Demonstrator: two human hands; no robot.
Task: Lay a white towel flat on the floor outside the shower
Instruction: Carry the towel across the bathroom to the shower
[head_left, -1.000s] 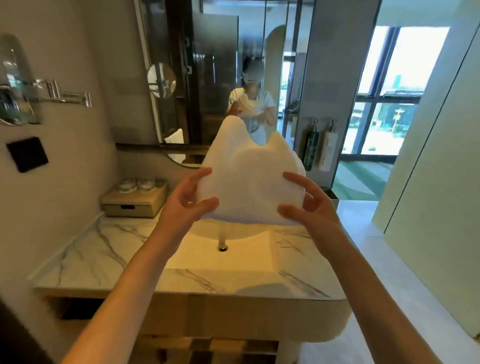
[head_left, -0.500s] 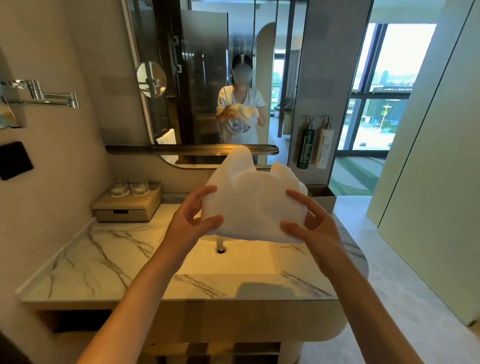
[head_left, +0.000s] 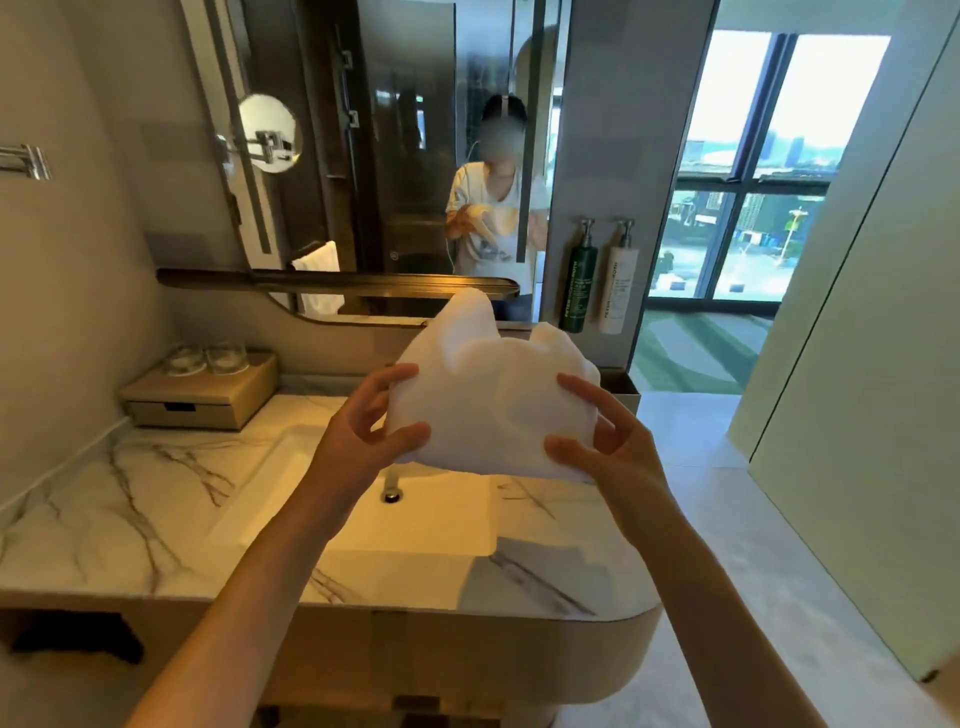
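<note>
Above the marble vanity sink, both hands pinch a bunched white towel between them: left hand gripping its left edge, right hand its right.

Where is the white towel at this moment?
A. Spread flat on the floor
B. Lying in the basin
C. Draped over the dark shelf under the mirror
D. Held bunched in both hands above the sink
D: the left hand and right hand grip the bunched white towel above the sink.
</note>
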